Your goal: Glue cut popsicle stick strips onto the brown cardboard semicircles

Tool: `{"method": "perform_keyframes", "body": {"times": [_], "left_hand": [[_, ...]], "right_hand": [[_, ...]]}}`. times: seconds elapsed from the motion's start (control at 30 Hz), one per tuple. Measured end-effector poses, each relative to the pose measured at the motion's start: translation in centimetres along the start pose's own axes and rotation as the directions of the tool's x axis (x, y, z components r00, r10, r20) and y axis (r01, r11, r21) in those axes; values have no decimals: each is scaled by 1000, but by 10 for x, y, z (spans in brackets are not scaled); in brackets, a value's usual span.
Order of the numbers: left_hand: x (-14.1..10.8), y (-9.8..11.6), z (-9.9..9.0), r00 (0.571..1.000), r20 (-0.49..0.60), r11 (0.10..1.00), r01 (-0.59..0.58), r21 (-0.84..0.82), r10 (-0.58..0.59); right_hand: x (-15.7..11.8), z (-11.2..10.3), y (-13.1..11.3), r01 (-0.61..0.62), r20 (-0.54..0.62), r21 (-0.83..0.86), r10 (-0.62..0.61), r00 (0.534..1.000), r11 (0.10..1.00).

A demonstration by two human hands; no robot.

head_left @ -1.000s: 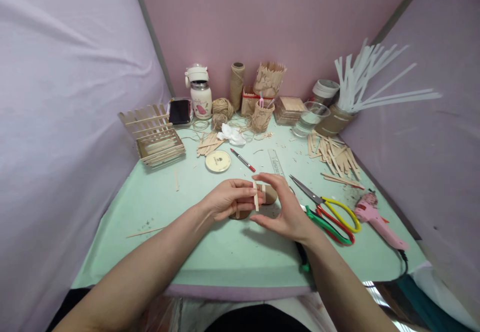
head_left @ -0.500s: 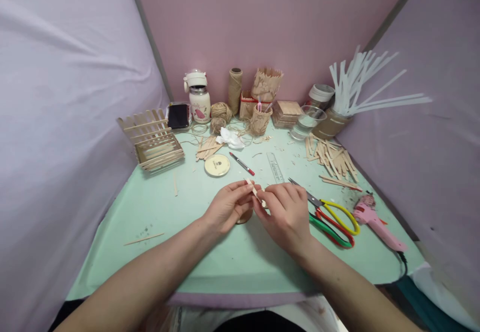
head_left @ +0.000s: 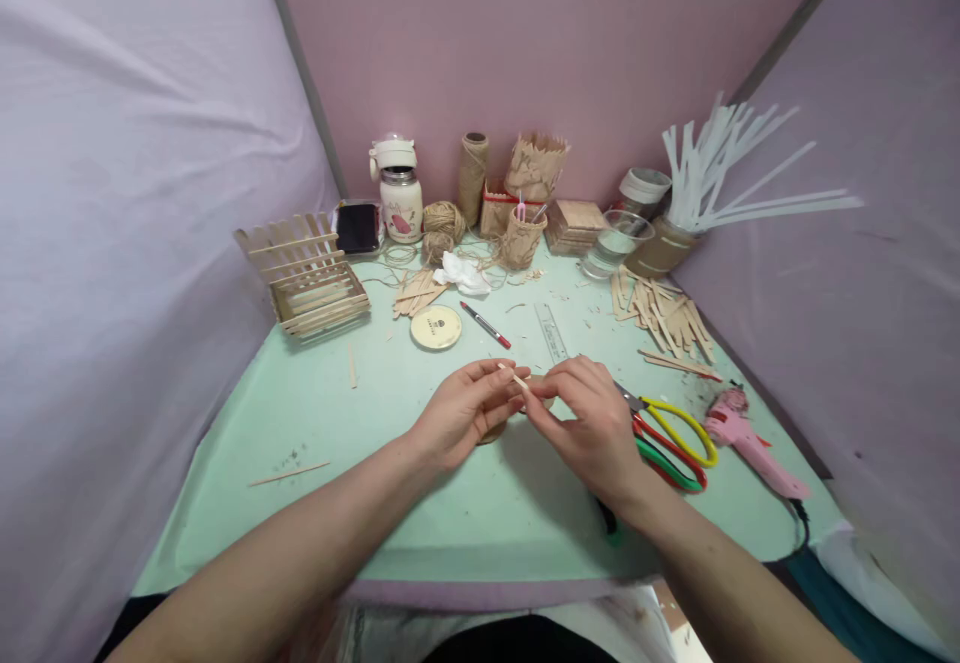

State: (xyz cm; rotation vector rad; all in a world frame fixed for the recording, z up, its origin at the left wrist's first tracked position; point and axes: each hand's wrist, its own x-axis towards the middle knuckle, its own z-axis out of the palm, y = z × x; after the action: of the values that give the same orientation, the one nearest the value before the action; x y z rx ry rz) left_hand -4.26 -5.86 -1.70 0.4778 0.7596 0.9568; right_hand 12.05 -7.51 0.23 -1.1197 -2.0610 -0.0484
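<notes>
A short piece of pale wooden craft stick [head_left: 514,376] is pinched between my two hands above the middle of the table. My left hand [head_left: 469,408] grips its upper left end between thumb and fingers. The fingertips of my right hand [head_left: 585,418] close on its lower right end. Under and behind my fingers, a round brown wooden piece [head_left: 493,434] shows only in part. Just right of my right hand lie scissors with yellow and red handles [head_left: 686,430] and a tool with red and green handles [head_left: 671,463], partly covered by that hand.
A pink glue gun [head_left: 757,448] lies at right near loose craft sticks [head_left: 675,318]. A ruler [head_left: 551,331], a marker [head_left: 485,325] and a round lid [head_left: 436,328] lie beyond my hands. A stick basket [head_left: 319,303] stands left; a water cup [head_left: 616,243] stands at the back.
My right hand has shifted slightly right and its fingers have loosened their curl. The stick piece has tilted flatter. A dark, green-tipped end now shows below my right wrist.
</notes>
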Motion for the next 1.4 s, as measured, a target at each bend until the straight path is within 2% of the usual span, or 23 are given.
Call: {"method": "perform_keyframes", "body": {"times": [0.07,0.17,0.3,0.4,0.47,0.53,0.6,0.7,0.8,0.97,1.07,1.1,1.17,1.23,1.27,1.33,1.4], "left_hand": [[0,2,0,996,6,982,-90,167,91],[0,3,1,982,33,890,-183,417,187],[0,3,0,974,85,782,-220,583,210],[-1,5,-2,958,214,665,-285,690,188],[-3,6,-3,926,355,499,-368,784,127],[-4,6,-3,876,483,273,-469,840,20],[-5,3,-3,826,558,84,-552,829,-77],[-5,-4,-3,793,596,-56,-605,794,-121],[-5,-11,-6,786,604,-98,-617,781,-130],[-7,-16,-9,786,610,-107,-618,779,-97],[-9,-14,-7,830,558,-33,-558,829,-14],[-9,-12,-6,860,510,34,-511,859,26],[-7,-8,-4,933,350,260,-358,897,80],[-5,-4,-2,987,151,528,-161,834,63],[-3,-3,-1,997,69,631,-76,772,36],[-1,0,1,999,-30,746,27,665,-10],[0,2,2,996,-79,786,74,613,-32]], "right_hand": [[0,-11,3,-107,84,103,98,992,989],[-2,-26,8,-276,178,198,242,954,941],[-11,-33,15,-497,294,318,415,861,807],[-18,-33,16,-597,417,329,455,787,732],[-21,-33,15,-582,484,298,406,775,756],[-23,-34,13,-505,519,261,321,792,823],[-26,-35,11,-409,530,218,245,812,886],[-29,-36,9,-324,541,159,193,819,933],[-30,-36,7,-303,552,131,184,813,944],[-29,-37,2,-319,563,119,201,802,940],[-34,-44,6,-332,515,63,255,818,941],[-38,-47,9,-329,471,11,286,835,944],[-53,-52,17,-324,348,-157,360,866,933],[-72,-53,26,-337,269,-340,434,860,878],[-83,-52,30,-328,263,-399,450,854,856],[-101,-47,34,-311,258,-473,467,845,824],[-112,-39,33,-300,260,-530,489,833,793]]}}
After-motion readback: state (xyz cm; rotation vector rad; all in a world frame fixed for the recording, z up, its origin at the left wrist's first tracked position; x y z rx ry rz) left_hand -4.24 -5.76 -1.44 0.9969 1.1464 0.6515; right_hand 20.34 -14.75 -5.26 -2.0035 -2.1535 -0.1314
